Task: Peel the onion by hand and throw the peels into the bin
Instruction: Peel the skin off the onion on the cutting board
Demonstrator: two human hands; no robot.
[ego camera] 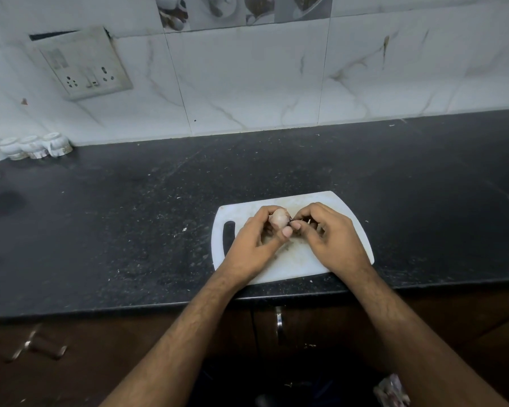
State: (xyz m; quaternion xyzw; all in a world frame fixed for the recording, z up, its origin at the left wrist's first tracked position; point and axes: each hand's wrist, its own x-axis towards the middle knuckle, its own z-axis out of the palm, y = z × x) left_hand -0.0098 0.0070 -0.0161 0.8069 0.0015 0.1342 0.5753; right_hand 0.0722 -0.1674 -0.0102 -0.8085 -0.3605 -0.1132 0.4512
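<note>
A small pale pink onion [279, 218] is held just above a white cutting board [306, 261] that lies on the black counter. My left hand [254, 245] wraps around the onion from the left, thumb pressed on its front. My right hand [328, 239] sits close on the right, its thumb and fingertips pinching a dark bit of peel [293, 221] at the onion's right end. Most of the onion is hidden by my fingers. No bin can be clearly made out.
The black counter [130, 218] stretches left and right, dotted with crumbs. Several upturned white cups [33, 146] stand at the far left by the tiled wall. A socket plate [81, 64] is on the wall. Below are brown cabinet doors with a metal handle [279, 321], and a crumpled bag [391, 392].
</note>
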